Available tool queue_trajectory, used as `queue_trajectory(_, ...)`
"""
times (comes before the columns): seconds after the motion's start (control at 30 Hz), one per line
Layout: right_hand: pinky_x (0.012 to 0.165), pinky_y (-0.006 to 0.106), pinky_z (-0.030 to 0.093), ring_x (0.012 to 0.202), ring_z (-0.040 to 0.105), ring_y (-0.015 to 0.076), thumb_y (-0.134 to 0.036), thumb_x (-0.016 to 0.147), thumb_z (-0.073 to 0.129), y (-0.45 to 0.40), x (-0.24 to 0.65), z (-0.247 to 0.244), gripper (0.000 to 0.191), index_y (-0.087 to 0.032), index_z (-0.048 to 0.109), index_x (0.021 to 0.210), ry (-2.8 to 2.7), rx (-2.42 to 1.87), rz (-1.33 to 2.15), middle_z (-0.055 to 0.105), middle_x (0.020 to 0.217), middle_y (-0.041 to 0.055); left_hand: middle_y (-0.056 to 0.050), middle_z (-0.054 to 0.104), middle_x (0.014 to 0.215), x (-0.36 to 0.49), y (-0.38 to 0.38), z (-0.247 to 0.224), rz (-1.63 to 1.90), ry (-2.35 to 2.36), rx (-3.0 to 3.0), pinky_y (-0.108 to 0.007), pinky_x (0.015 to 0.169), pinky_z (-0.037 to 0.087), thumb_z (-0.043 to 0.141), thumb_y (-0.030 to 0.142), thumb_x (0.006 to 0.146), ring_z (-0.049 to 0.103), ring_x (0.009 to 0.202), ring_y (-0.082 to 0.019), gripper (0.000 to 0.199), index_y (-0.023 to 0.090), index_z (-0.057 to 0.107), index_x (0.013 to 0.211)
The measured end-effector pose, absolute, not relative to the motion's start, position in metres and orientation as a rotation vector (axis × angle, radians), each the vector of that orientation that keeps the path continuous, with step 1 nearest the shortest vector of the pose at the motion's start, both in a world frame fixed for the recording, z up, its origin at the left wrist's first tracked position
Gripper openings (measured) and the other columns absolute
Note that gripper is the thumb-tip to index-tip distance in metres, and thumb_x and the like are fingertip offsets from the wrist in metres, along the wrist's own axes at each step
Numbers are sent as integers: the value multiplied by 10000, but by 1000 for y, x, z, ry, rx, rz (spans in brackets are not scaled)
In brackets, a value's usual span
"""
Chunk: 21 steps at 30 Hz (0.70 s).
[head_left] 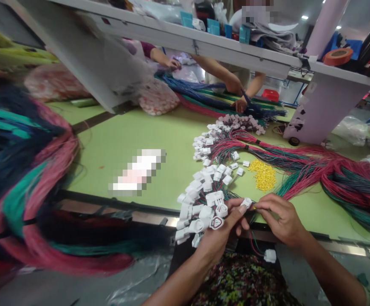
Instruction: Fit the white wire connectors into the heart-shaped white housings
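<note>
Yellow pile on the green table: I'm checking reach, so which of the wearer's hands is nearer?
Right. The right hand is just this side of the yellow pile; the left hand, holding a white connector, is farther, below and left of it.

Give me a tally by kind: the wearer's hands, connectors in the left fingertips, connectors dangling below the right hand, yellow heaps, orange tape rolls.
Hands, left and right: 2
Held white connector: 1
Dangling white connector: 1
Yellow heap: 1
Orange tape roll: 1
Total: 6
</note>
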State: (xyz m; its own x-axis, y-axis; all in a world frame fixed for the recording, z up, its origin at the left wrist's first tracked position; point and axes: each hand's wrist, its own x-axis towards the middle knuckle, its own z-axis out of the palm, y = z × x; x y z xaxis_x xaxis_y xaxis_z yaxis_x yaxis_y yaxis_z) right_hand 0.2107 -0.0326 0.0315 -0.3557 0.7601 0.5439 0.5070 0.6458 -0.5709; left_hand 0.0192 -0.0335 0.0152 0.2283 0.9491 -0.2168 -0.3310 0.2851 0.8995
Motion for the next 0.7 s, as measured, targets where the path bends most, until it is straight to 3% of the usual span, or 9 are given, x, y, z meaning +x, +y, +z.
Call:
queue_trajectory(0.2, 668, 297, 524, 735, 647, 168, -201, 958, 660, -30, 211, 34, 50, -216, 707, 964, -2020, -1033, 519, 686, 811, 28, 4, 648, 560, 18, -31, 14, 1002, 915, 857, -257, 481, 323, 747, 447, 813, 504, 485, -103, 337, 157, 709, 981)
queue_trajectory(0.47, 699, 313, 519, 796, 637, 182, -218, 958, 662, -28, 212, 26, 161, -279, 747, 1081, -2025, -957, 439, 668, 862, 32, 16, 621, 540, 18, -33, 14, 993, 899, 895, -270, 487, 336, 720, 438, 844, 505, 486, -118, 326, 162, 707, 1016)
queue_trajectory(0.7, 733, 350, 531, 840, 623, 213, -146, 977, 596, -33, 211, 24, 312, -260, 675, 1256, -2138, -951, 235, 695, 973, 83, 16, 627, 560, 19, -33, 16, 1036, 906, 868, -268, 491, 337, 733, 427, 843, 493, 491, -109, 308, 164, 715, 1002)
